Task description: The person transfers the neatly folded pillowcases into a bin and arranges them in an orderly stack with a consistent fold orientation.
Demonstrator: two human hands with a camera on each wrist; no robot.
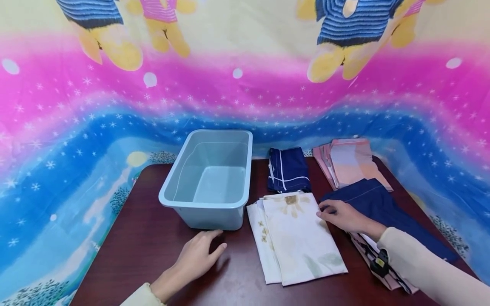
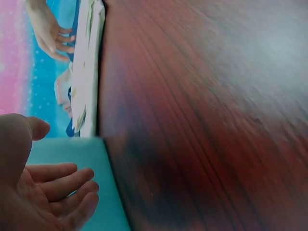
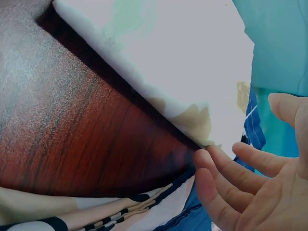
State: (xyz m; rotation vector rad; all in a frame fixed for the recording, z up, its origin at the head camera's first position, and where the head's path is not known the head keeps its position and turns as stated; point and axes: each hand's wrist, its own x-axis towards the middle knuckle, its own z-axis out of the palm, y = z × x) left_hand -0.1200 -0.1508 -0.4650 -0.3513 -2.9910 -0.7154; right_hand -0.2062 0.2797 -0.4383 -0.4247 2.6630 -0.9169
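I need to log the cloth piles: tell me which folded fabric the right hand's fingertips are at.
The white folded fabric with tan flower prints; the right hand has its fingertips at its right edge, unlike the navy checked, pink and plain navy ones.

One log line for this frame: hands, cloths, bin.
left hand: open, flat on table by bin | right hand: open, fingertips at white cloth edge | bin: empty | navy cloth: under right wrist

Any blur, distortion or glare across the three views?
Head view: sharp, wide-angle bowing of the backdrop, soft sheen on the table. Left wrist view: table motion-smeared, left hand close and soft. Right wrist view: grainy, pale glare on wood, right hand blurred.
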